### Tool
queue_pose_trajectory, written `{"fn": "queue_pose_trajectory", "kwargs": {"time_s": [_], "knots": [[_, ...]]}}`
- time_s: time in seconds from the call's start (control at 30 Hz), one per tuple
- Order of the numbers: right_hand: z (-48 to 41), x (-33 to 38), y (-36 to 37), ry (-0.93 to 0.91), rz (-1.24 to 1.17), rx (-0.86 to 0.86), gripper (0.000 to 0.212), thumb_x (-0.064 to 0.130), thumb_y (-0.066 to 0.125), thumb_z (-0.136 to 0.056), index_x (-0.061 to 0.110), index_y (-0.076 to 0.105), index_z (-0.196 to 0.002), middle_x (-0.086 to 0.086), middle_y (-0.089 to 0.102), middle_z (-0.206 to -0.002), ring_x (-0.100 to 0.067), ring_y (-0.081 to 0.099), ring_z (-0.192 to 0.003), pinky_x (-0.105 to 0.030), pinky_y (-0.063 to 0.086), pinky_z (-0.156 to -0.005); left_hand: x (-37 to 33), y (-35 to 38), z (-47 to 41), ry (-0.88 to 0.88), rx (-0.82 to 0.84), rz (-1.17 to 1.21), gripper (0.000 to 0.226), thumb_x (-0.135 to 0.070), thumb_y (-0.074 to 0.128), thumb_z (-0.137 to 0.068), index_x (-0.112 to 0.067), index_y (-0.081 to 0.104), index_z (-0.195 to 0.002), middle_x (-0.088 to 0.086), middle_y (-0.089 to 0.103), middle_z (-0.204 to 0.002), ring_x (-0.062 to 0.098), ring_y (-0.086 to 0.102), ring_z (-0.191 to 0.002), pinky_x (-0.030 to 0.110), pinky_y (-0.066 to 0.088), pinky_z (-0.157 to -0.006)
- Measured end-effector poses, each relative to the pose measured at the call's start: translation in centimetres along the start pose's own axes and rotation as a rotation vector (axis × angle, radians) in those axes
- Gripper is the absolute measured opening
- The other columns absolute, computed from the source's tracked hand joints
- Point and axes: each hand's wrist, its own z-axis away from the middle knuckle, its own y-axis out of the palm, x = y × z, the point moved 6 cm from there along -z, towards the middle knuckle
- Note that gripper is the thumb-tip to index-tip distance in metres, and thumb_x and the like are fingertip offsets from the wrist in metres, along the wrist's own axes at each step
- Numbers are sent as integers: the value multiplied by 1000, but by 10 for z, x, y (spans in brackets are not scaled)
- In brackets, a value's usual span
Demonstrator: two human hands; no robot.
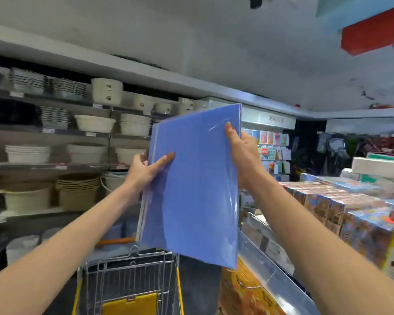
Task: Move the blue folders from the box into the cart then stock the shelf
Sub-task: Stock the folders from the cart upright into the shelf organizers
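Forearms stretched above wire cart (127,276), left grip (146,169) and right grip (242,148) each pinched blue folders (191,189) by side edges, bowl shelves (21,133) left, packed table (266,262) right.

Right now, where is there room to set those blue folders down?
The wire cart just below the blue folders looks the likeliest spot, though its inside is mostly hidden. A dark strip of floor runs between cart and the boxes on the right. The boxes and the bowls on the left shelves are packed tight.
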Motion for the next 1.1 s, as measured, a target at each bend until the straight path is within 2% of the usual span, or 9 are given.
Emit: {"fn": "queue_pose_trajectory", "kwargs": {"time_s": [0.07, 0.1, 0.3, 0.47, 0.57, 0.7, 0.87, 0.97, 1.1], "knots": [[2, 28, -20, -24, -7, -22, 30, 37, 54, -102, 10, 66, -97, -2, 74, -86, -20, 72, -75, -37, 61, -71, -16, 21, 1, -52, 120, 181, 39, -34, 81, -82, -5, 69, -107, 7, 75, -105, 8, 72, -66, 21, 56, -54], [4, 42, -31, -50, 6, -45, 30, 38, 55, -101, 10, 67, -96, -2, 75, -85, -19, 72, -74, -37, 61, -70, -25, 32, 2, -45, 167, 214, 35, -36, 81, -82, -7, 73, -100, 3, 78, -96, 8, 73, -63, 19, 55, -51], [7, 117, -98, -142, 86, -203, 32, 41, 62, -96, 10, 70, -104, -4, 77, -95, -22, 74, -83, -40, 61, -78, -87, 98, -4, 85, 272, 398, 45, -42, 90, -68, -12, 77, -99, 4, 79, -93, 25, 76, -85, 40, 63, -76], [15, 177, -152, -121, 193, -270, 59, 53, 71, -84, 11, 67, -126, -12, 71, -120, -33, 69, -108, -54, 51, -99, -144, 166, 3, 156, 429, 593, 52, -40, 93, -64, -14, 77, -105, 4, 79, -97, 23, 77, -84, 39, 62, -70], [41, 211, -175, -113, 260, -262, 49, 46, 64, -91, 11, 67, -124, -13, 71, -117, -30, 70, -98, -42, 57, -90, -176, 204, 16, 174, 495, 682, 71, -52, 98, -46, -15, 77, -103, 2, 79, -97, 25, 76, -88, 45, 62, -78], [95, 241, -206, -125, 557, -412, 42, 39, 68, -90, 8, 70, -119, -14, 73, -112, -30, 70, -95, -44, 53, -91, -211, 250, 54, 145, 553, 833, 42, -36, 96, -61, -16, 78, -93, -5, 79, -87, 13, 76, -79, 28, 60, -63], [168, 290, -227, -280, 675, -679, 27, 27, 68, -93, 8, 72, -113, -8, 76, -97, -19, 73, -77, -30, 56, -66, -251, 301, 122, 151, 772, 946, 37, -34, 93, -66, -16, 77, -95, -5, 79, -88, 12, 75, -76, 26, 58, -61], [213, 326, -233, -356, 720, -771, 26, 23, 67, -94, 7, 70, -115, -9, 76, -100, -21, 73, -79, -31, 59, -66, -276, 323, 160, 222, 826, 898, 41, -47, 91, -66, -19, 79, -93, -7, 79, -89, 12, 76, -80, 31, 60, -69], [274, 368, -246, -426, 750, -901, 29, 24, 70, -91, 7, 70, -115, -14, 75, -106, -30, 73, -89, -43, 61, -79, -314, 343, 217, 241, 866, 879, 70, -64, 86, -58, -13, 69, -104, -2, 76, -95, 14, 73, -78, 38, 62, -71]]}}
